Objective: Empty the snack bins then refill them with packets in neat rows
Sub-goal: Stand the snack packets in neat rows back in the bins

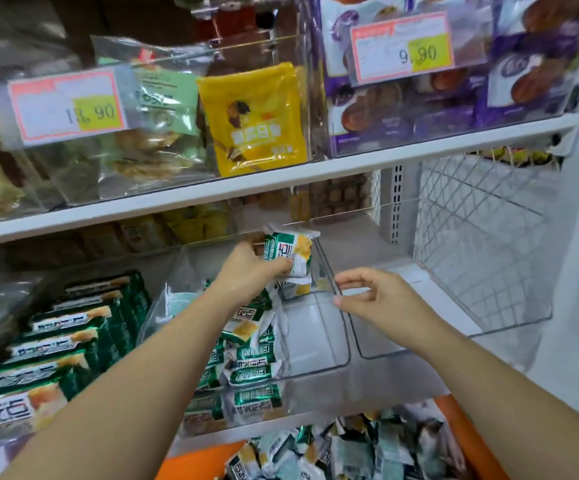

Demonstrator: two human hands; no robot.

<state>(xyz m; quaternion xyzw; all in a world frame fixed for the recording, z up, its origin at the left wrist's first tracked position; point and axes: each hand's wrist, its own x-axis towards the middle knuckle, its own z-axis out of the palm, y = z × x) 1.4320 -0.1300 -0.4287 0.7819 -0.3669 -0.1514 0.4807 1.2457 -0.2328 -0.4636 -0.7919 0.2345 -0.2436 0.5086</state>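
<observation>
My left hand (250, 270) grips a green and white snack packet (289, 252) at the back of the clear middle bin (315, 367). Another packet (295, 287) lies just under it. A row of the same packets (246, 344) lines the bin's left side; its right part shows bare floor. My right hand (374, 297) hovers with loosely curled fingers at the rim between this bin and the clear bin (509, 323) to the right, which holds no packets. Whether it touches the rim is unclear. An orange container (454, 420) at the bottom holds several loose packets (315, 452).
The clear bin at left (73, 334) holds packets in neat rows. The white shelf (281, 183) above carries bins with a yellow packet (255, 121), purple packets (437, 98) and two price tags. A wire mesh panel (471, 216) stands at the back right.
</observation>
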